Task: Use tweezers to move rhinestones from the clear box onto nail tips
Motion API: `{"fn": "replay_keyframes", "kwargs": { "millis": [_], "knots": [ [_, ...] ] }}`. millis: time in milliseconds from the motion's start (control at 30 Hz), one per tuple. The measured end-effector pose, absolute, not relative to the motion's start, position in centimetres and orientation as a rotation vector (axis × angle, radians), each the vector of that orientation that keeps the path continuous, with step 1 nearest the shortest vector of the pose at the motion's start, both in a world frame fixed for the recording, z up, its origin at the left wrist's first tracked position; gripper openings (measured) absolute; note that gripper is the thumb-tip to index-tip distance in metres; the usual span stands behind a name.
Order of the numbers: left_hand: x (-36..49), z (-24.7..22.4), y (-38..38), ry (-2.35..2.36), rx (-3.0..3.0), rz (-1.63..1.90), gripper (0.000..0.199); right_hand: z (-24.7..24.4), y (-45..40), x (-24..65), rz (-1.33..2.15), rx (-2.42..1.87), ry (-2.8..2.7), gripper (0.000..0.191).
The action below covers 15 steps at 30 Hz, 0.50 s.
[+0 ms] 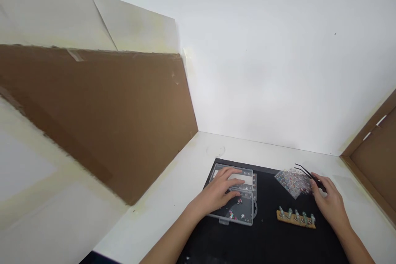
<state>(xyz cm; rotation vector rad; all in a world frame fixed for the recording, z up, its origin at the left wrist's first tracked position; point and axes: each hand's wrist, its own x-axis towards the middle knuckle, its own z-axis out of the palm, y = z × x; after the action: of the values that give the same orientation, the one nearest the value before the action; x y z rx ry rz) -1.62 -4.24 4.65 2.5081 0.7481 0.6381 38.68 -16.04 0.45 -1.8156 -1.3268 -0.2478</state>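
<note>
Lower centre, the left hand (221, 186) spreads loosely over a clear plastic box (236, 221) of glittering bits (231, 215); lower right, a speckled sheet (289, 183), a tan strip (293, 222) of pegs (297, 214), the right hand (330, 199) clamped on slim tweezers (319, 184). Brown cardboard (123, 119) left, white tabletop (161, 214), black mat (262, 241).

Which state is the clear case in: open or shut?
Open. The case lies with its two halves spread either side of the hinge; gems show in the near half.

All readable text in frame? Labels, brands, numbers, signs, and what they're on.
None readable.
White strip in the clear case: partly under the left hand, no legible print.
Patterned sheets by the right hand: marks too small and blurred.
</note>
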Motion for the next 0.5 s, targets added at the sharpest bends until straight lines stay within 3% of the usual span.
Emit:
{"fn": "replay_keyframes", "kwargs": {
  "millis": [333, 500],
  "knots": [
    [-1.62, 4.68, -4.12, 0.729, 2.63, 0.595, 0.032, 0.56, -16.14, 38.66, -0.246, -1.813, -1.345, 0.048],
    [-1.53, 5.29, -4.51, 0.71, 2.637, 0.54, 0.042, 0.49, -16.19, 38.81, -0.237, -1.811, -1.35, 0.047]
  ]
}}
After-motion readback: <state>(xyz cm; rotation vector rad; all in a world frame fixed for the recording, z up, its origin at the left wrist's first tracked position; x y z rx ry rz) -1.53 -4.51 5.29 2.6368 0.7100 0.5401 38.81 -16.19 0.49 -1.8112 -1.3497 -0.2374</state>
